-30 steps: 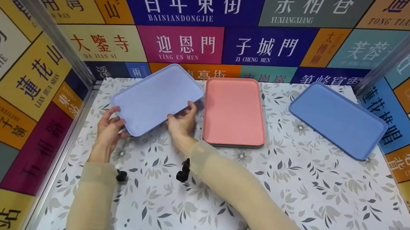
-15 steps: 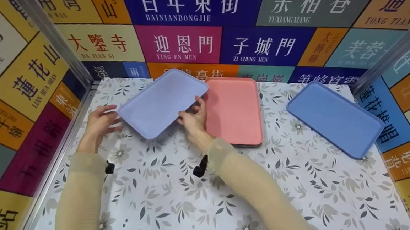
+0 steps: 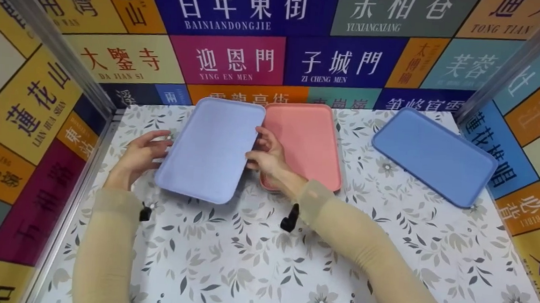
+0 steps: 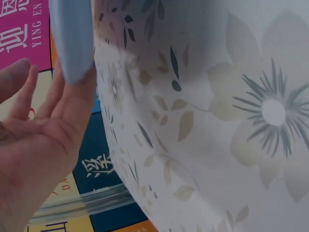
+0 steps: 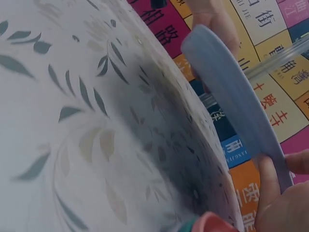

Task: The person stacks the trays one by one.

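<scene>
A lavender tray (image 3: 211,148) is held above the table, as the gap to its shadow in the right wrist view shows. My right hand (image 3: 269,158) pinches its right edge, thumb on one face and a finger (image 5: 268,179) on the other. By the tray's left edge is my left hand (image 3: 141,155), fingers loosely extended. In the left wrist view its fingertips (image 4: 79,89) reach the tray's edge, while the thumb stays apart. Just right of the lavender tray lies a pink tray (image 3: 310,140), partly covered by my right hand.
A blue tray (image 3: 436,154) lies slanted at the table's right. In the right wrist view a teal rim (image 5: 186,226) shows beneath the pink one. Sign-printed walls (image 3: 226,60) enclose the back and sides of the leaf-patterned table (image 3: 225,266).
The lavender tray has turned toward upright and come nearer, its right edge beside the pink tray. My left hand has loosened its hold on the left corner; my right hand has moved right.
</scene>
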`<state>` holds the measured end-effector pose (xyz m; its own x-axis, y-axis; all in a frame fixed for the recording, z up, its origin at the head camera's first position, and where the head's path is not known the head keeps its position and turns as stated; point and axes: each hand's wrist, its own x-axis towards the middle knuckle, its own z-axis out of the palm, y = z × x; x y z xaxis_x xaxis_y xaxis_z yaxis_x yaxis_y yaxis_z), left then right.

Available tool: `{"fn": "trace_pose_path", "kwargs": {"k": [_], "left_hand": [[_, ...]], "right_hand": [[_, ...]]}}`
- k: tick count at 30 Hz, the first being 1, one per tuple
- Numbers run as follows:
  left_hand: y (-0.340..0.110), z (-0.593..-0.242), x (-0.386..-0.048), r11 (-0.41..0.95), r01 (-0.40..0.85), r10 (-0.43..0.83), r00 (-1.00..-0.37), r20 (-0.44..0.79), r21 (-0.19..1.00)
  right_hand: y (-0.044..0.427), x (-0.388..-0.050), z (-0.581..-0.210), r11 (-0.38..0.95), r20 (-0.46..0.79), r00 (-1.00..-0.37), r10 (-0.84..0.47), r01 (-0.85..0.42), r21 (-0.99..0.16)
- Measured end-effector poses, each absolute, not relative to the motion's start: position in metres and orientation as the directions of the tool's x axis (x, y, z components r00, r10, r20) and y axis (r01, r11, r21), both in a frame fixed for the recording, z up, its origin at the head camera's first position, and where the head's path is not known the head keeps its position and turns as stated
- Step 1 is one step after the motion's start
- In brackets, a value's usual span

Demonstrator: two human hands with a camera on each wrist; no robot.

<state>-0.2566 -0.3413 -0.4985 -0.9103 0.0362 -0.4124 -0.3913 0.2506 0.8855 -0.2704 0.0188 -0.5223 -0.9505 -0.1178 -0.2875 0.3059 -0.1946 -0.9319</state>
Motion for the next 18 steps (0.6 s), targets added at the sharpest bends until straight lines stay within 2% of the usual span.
{"fn": "trace_pose_path", "kwargs": {"k": [5,11,18], "left_hand": [[-0.337,-0.494,-0.260,0.228,-0.357,0.116,-0.914,-0.389,0.906],[-0.327,-0.487,-0.261,0.106,-0.331,0.216,-0.913,-0.347,0.938],[-0.312,-0.485,-0.264,0.060,-0.311,0.264,-0.911,-0.316,0.948]], "right_hand": [[0.036,-0.275,-0.518,-0.190,-0.275,-0.942,-0.191,0.310,-0.932],[0.060,-0.284,-0.514,-0.200,-0.251,-0.934,-0.254,0.305,-0.931],[0.085,-0.293,-0.506,-0.177,-0.234,-0.927,-0.293,0.294,-0.939]]}}
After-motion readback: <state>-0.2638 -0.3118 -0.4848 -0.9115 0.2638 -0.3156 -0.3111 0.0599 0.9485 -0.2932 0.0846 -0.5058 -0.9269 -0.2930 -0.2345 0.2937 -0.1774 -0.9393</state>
